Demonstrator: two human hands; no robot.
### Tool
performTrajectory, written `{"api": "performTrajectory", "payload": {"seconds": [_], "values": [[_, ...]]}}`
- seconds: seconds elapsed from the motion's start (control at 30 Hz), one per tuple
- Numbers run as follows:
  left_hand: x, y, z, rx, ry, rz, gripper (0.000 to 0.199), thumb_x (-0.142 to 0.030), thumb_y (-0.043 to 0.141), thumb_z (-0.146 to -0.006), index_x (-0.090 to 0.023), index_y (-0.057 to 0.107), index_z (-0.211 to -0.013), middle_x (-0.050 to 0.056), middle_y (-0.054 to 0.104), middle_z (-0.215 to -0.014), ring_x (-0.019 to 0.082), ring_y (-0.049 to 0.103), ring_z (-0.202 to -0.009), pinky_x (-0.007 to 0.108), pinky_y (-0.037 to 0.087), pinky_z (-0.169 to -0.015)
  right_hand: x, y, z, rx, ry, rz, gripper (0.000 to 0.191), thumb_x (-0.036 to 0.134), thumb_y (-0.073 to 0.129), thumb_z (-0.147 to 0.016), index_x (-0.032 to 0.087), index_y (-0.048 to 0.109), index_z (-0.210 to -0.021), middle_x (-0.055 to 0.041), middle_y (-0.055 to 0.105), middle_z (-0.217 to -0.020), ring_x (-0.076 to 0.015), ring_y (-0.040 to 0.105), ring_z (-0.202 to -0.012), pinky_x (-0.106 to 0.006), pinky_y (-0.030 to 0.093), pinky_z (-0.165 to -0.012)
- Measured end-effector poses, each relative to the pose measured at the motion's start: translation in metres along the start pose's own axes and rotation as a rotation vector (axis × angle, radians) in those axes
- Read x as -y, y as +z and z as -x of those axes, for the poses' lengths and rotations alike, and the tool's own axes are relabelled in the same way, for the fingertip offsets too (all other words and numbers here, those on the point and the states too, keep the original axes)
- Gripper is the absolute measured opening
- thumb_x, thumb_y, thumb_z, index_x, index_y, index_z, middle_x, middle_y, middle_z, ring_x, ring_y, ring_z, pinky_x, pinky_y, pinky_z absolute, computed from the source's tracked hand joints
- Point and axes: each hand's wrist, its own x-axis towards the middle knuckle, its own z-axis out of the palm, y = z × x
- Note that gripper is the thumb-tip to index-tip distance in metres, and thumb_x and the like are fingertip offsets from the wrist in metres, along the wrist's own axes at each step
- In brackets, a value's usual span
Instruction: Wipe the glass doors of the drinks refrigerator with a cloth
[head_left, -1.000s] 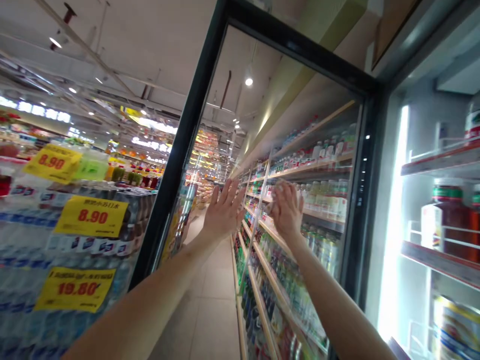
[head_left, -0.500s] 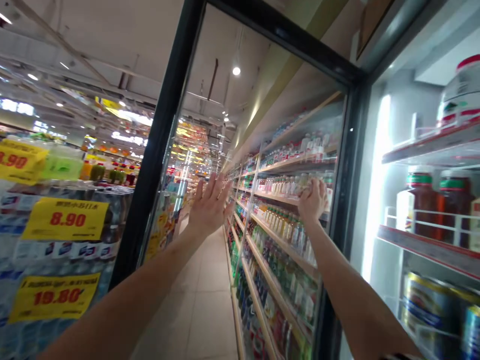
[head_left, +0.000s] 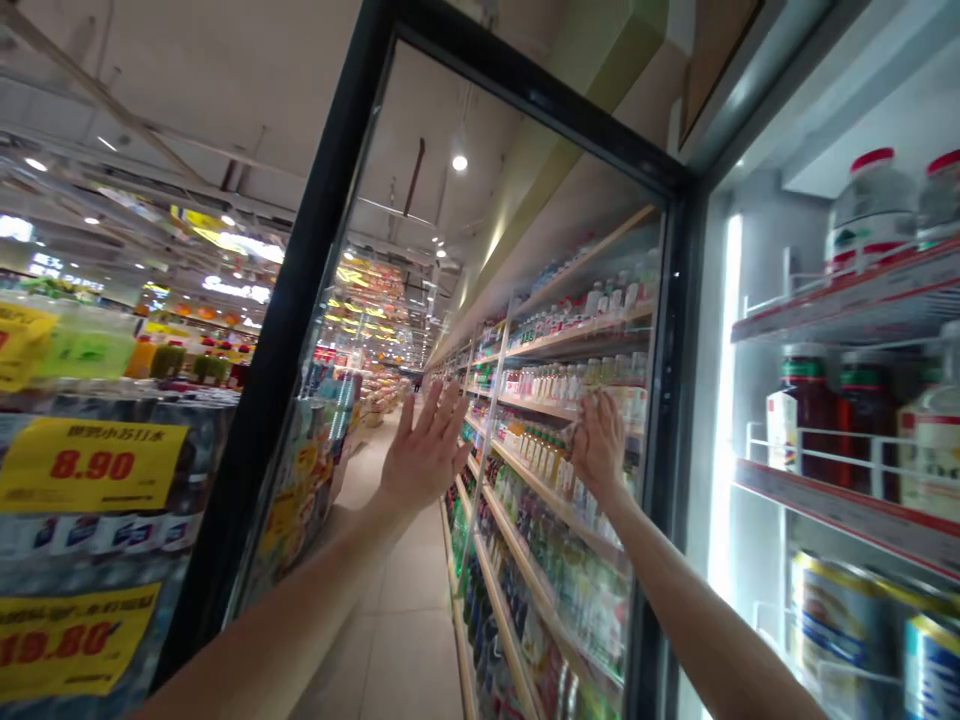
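Note:
A dark-framed glass door (head_left: 341, 200) of a drinks fridge stands open in front of me, with a store aisle showing through the pane. My left hand (head_left: 426, 450) is spread flat against or very close to the glass, around its middle, and holds nothing. Farther right, my right hand (head_left: 598, 445) is up at the pane with its fingers bent and close together. A small pale greyish bit shows at its left edge, too blurred to name, perhaps a crumpled cloth. The palm side of both hands is hidden.
Right of the door, lit fridge shelves (head_left: 847, 510) hold bottles (head_left: 870, 220) and cans (head_left: 832, 615). At left are stacked drink packs with yellow price signs (head_left: 94, 465). Long bottle shelves (head_left: 547, 490) line the aisle floor (head_left: 405, 600) behind the glass.
My right hand has moved slightly left and down across the glass, toward my left hand. The left hand stays spread. The view has turned a little right, showing more of the fridge shelves.

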Motion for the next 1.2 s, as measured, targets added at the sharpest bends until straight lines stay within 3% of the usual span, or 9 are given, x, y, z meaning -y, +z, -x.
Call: {"api": "performTrajectory", "payload": {"seconds": [0.07,0.2,0.37,0.53,0.7,0.83,1.0,1.13,1.2], "values": [[-0.005,0.000,0.001,0.002,-0.005,0.007,0.067,-0.038,0.043,-0.088,-0.019,0.012,-0.144,0.012,0.025,-0.147,0.027,0.015,-0.138,0.052,0.013,-0.111,-0.008,-0.002,0.004,0.011,0.029,0.004,0.047,0.025,0.034,-0.085,0.020,0.044,-0.130,-0.0111,0.040,-0.139,-0.0247,0.029,-0.133,-0.050,0.029,-0.104],[-0.005,0.000,0.001,0.004,-0.016,0.023,0.067,-0.039,0.041,-0.089,-0.021,0.009,-0.144,0.010,0.023,-0.148,0.027,0.014,-0.138,0.053,0.013,-0.111,-0.024,-0.007,0.016,-0.093,0.270,0.056,0.049,0.024,0.033,-0.084,0.017,0.044,-0.131,-0.0152,0.041,-0.137,-0.0279,0.035,-0.128,-0.053,0.033,-0.100],[-0.003,0.004,0.002,0.007,0.022,0.035,0.066,-0.033,0.042,-0.089,-0.022,0.008,-0.144,0.010,0.024,-0.147,0.026,0.016,-0.137,0.052,0.013,-0.111,-0.003,-0.009,0.038,0.074,-0.024,0.008,0.047,0.024,0.035,-0.086,0.022,0.042,-0.132,-0.0105,0.038,-0.141,-0.0247,0.026,-0.134,-0.050,0.028,-0.104],[-0.006,0.009,0.005,0.007,0.067,0.015,0.062,-0.026,0.038,-0.090,-0.024,0.007,-0.144,0.009,0.024,-0.147,0.022,0.018,-0.137,0.048,0.013,-0.112,-0.004,-0.014,0.043,0.009,0.190,0.102,0.048,0.025,0.033,-0.086,0.017,0.042,-0.133,-0.0152,0.039,-0.140,-0.0271,0.030,-0.132,-0.053,0.029,-0.102],[-0.006,0.006,0.005,0.042,0.058,0.038,0.066,-0.040,0.041,-0.089,-0.022,0.008,-0.144,0.009,0.023,-0.148,0.023,0.018,-0.137,0.048,0.014,-0.112,-0.008,-0.017,0.048,0.138,-0.044,0.075,0.047,0.026,0.033,-0.087,0.021,0.041,-0.134,-0.0105,0.038,-0.141,-0.0232,0.025,-0.135,-0.048,0.026,-0.106],[-0.007,0.006,0.006,0.044,0.069,0.025,0.068,-0.042,0.042,-0.088,-0.020,0.011,-0.144,0.010,0.021,-0.148,0.024,0.015,-0.138,0.048,0.012,-0.112,-0.003,-0.018,0.057,0.051,0.095,0.119,0.049,0.026,0.031,-0.088,0.017,0.037,-0.136,-0.0142,0.036,-0.142,-0.0252,0.024,-0.136,-0.050,0.026,-0.105],[-0.021,0.008,0.008,0.031,-0.027,0.034,0.064,-0.036,0.042,-0.088,-0.016,0.017,-0.143,0.012,0.022,-0.148,0.025,0.014,-0.138,0.048,0.009,-0.112,0.001,-0.018,0.066,0.121,-0.066,0.045,0.050,0.031,0.037,-0.086,0.017,0.040,-0.134,-0.0126,0.036,-0.142,-0.0247,0.023,-0.136,-0.049,0.024,-0.107],[-0.028,0.010,0.009,0.018,-0.044,0.040,0.064,-0.034,0.041,-0.088,-0.015,0.015,-0.143,0.012,0.022,-0.148,0.025,0.012,-0.138,0.049,0.008,-0.112,-0.003,-0.017,0.067,0.000,0.291,0.119,0.049,0.030,0.033,-0.086,0.014,0.045,-0.130,-0.0170,0.043,-0.136,-0.0273,0.034,-0.130,-0.053,0.027,-0.103],[-0.028,0.011,0.009,0.018,-0.038,0.041,0.064,-0.034,0.042,-0.088,-0.015,0.014,-0.143,0.012,0.022,-0.148,0.025,0.012,-0.138,0.049,0.008,-0.112,0.006,-0.016,0.069,-0.019,0.328,0.113,0.049,0.027,0.030,-0.086,0.013,0.044,-0.131,-0.0178,0.041,-0.137,-0.0271,0.032,-0.131,-0.052,0.029,-0.102]]}}
